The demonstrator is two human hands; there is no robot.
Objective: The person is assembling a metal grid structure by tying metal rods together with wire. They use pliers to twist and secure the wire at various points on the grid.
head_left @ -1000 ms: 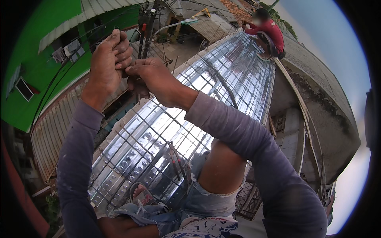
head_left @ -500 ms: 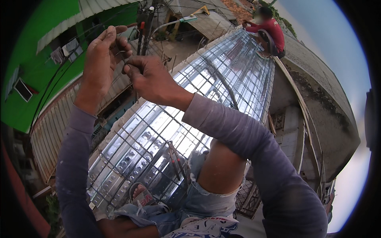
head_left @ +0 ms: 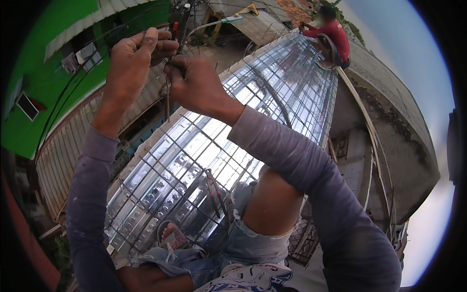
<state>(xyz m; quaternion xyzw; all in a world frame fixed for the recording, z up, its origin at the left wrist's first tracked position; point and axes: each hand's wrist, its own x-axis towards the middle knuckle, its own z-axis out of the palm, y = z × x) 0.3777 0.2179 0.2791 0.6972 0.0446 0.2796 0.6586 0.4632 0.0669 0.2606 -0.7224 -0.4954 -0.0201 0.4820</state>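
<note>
My left hand [head_left: 136, 63] is raised at the upper left, its thumb pressed against curled fingers. Close beside it, my right hand [head_left: 202, 87] pinches with thumb and forefinger, slightly blurred. Between them seems to run a thin dark wire, mostly hidden by the fingers. Below both hands spreads a grid of steel reinforcing bars [head_left: 194, 156] over shiny ribbed metal decking [head_left: 238, 141]. A pair of pincers [head_left: 212, 187] with red-and-black handles lies on the grid by my knee, touched by neither hand.
A person in a red shirt [head_left: 335, 36] squats at the far end of the decking. Long timber strips [head_left: 362, 109] run along its right edge. Left, past the rough concrete edge, are a lower corrugated roof [head_left: 73, 146], overhead cables and a green building [head_left: 29, 87].
Both hands have moved a little up and to the right, staying close together. The left fingers have closed more. The pincers stay where they were on the bars.
</note>
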